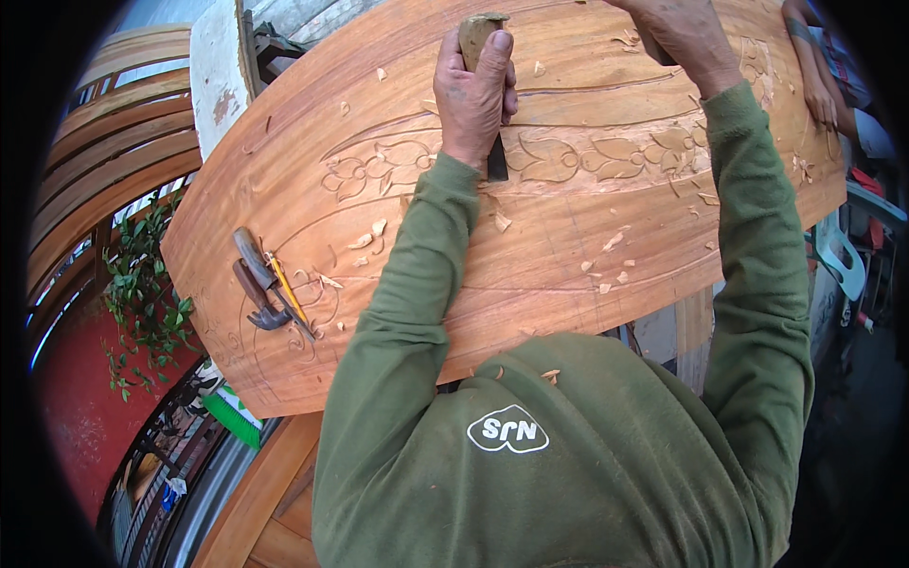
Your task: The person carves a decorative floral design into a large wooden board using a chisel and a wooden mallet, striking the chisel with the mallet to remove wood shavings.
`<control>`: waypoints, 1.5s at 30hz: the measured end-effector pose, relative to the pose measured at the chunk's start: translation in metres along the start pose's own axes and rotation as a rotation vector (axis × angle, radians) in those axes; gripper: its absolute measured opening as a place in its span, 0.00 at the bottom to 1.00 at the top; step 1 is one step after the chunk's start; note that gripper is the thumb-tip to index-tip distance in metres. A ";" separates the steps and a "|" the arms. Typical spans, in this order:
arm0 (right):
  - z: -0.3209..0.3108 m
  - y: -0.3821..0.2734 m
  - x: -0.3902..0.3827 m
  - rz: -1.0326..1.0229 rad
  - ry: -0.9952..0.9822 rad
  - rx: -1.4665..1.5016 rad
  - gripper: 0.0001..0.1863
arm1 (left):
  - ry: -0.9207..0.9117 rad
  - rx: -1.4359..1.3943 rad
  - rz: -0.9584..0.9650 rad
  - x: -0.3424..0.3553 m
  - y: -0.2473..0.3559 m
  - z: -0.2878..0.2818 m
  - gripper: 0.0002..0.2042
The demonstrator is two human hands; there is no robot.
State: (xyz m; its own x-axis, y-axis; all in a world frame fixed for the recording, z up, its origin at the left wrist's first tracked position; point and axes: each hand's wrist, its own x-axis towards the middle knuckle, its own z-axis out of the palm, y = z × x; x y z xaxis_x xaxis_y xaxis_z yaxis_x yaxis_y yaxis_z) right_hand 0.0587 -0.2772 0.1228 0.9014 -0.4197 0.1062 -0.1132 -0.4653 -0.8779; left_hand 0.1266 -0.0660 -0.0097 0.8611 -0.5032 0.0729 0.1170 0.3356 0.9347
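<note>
My left hand [473, 99] is wrapped around the wooden handle of a chisel [497, 163], whose dark blade points down at the panel. The blade's tip meets a carved band of leaves and flowers on the large wooden panel [568, 213]. Higher up at the right, my right hand [684, 38] is closed on a dark brown wooden piece [655, 47]. The top edge cuts off the fingers and most of that piece, so its kind is hidden. Pale wood shavings [360, 241] lie scattered over the panel.
On the panel's left part lie a claw hammer [270, 317], a yellow pencil [289, 287] and a grey-handled tool [254, 257]. A person's arm [814, 80] rests at the far right edge. Beyond the panel are a leafy plant [142, 284], a green brush [232, 417] and a pale blue chair [838, 256].
</note>
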 end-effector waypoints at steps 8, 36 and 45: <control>-0.008 0.042 0.019 -0.096 -0.313 -0.406 0.46 | -0.025 0.023 -0.129 -0.001 -0.008 0.001 0.17; 0.005 0.031 -0.020 -0.174 -0.163 -0.078 0.43 | 0.088 0.091 -0.073 0.000 0.014 -0.029 0.18; 0.039 0.022 0.017 -0.137 -0.282 -0.174 0.44 | 0.027 0.020 -0.062 0.000 0.006 -0.025 0.19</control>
State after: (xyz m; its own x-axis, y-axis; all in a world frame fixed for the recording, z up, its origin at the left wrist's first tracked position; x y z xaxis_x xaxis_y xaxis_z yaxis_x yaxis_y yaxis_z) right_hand 0.0881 -0.2647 0.0868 0.9902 -0.1244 0.0632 -0.0311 -0.6382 -0.7692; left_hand 0.1393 -0.0442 -0.0128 0.8655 -0.5009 0.0053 0.1610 0.2881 0.9440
